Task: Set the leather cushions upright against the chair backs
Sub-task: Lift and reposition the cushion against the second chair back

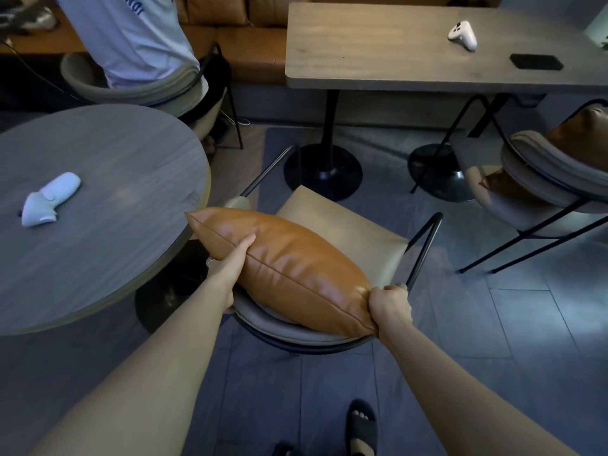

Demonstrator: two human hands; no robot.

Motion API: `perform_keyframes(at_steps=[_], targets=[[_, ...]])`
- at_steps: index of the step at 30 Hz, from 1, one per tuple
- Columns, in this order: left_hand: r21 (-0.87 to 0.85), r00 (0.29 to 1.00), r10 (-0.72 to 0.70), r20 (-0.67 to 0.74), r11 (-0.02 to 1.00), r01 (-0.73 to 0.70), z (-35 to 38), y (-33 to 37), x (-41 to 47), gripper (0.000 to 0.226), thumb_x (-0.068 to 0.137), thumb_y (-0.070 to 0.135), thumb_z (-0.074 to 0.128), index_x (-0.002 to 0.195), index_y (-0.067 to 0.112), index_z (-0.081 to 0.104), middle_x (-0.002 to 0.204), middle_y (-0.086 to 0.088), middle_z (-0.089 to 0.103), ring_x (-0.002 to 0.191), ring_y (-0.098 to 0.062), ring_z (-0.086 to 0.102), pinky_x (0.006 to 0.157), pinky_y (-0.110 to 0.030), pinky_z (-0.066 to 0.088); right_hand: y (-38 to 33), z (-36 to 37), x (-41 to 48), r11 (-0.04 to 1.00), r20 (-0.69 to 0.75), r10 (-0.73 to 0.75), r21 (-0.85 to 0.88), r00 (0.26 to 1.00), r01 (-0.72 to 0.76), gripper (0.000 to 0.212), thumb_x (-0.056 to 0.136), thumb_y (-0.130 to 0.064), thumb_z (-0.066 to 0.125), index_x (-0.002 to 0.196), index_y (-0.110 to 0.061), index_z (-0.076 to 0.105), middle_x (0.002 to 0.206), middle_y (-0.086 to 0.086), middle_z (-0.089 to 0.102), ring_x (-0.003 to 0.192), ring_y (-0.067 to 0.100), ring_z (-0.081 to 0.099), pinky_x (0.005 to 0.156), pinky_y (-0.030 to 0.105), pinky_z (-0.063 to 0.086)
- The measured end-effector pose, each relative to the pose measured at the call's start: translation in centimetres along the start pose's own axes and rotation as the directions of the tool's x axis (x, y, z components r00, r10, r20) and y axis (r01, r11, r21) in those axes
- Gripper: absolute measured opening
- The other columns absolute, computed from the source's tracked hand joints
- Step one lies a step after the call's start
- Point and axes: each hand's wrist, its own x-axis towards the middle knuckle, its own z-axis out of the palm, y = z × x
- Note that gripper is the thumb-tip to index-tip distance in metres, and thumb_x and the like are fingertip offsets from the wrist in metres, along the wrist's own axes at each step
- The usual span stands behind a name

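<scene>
A tan leather cushion (296,268) stands on edge along the curved grey back (296,340) of the chair right below me, seam facing up. My left hand (232,261) grips its left side, thumb over the top. At the cushion's right corner my right hand (390,306) is closed on the leather. The chair's beige seat (348,225) shows beyond the cushion. A second brown cushion (582,136) leans inside the grey chair (543,172) at the right edge.
A round grey table (115,199) with a white controller (49,199) stands close on the left. A rectangular table (378,47) holds a white controller (463,35) and a black phone (536,61). A person in a white shirt (131,37) sits at the upper left. My sandalled foot (362,426) is below.
</scene>
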Motion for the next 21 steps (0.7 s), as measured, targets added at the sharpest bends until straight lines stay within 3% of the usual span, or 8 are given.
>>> perform_keyframes(at_steps=[11,13,18,21], targets=[[-0.016,0.997,0.076,-0.002,0.997,-0.076,6.8,2.2,1.3,0.136,0.056,0.08,0.077,0.16,0.026,0.006,0.154,-0.015,0.039,0.133,-0.042,0.044,0.105,-0.068,0.039,-4.2,-4.5,7.8,0.991,0.052,-0.133,0.015,0.99,0.132,0.032,0.086,-0.018,0.046,0.114,-0.008,0.057,0.114,0.018,0.063,0.108,0.042,0.058,0.097,0.045,0.047],[-0.013,0.996,0.087,-0.016,0.996,-0.087,8.1,2.7,1.6,0.135,0.058,0.08,0.076,0.159,0.023,0.007,0.155,-0.017,0.037,0.134,-0.044,0.043,0.105,-0.069,0.04,-5.0,-5.2,10.1,0.989,0.066,-0.146,-0.002,0.987,0.146,0.043,0.08,-0.021,0.046,0.118,-0.005,0.057,0.113,0.019,0.065,0.105,0.042,0.06,0.096,0.047,0.049],[-0.031,0.996,0.07,-0.048,0.997,-0.072,11.6,4.6,2.5,0.155,0.032,0.09,0.073,0.159,0.03,0.006,0.156,-0.018,0.035,0.135,-0.048,0.04,0.098,-0.076,0.04,-7.5,-6.5,15.5,0.975,0.112,-0.211,-0.041,0.971,0.216,0.053,0.076,-0.025,0.04,0.118,0.0,0.058,0.116,0.021,0.061,0.106,0.039,0.058,0.098,0.051,0.046],[-0.03,0.995,0.083,-0.058,0.996,-0.085,13.3,6.0,3.0,0.151,0.036,0.09,0.071,0.159,0.029,0.007,0.156,-0.018,0.034,0.135,-0.048,0.04,0.099,-0.075,0.041,-9.3,-7.1,17.5,0.976,0.1,-0.214,-0.002,0.972,0.216,0.046,0.076,-0.024,0.044,0.114,-0.004,0.06,0.11,0.019,0.064,0.104,0.039,0.06,0.096,0.054,0.049]])
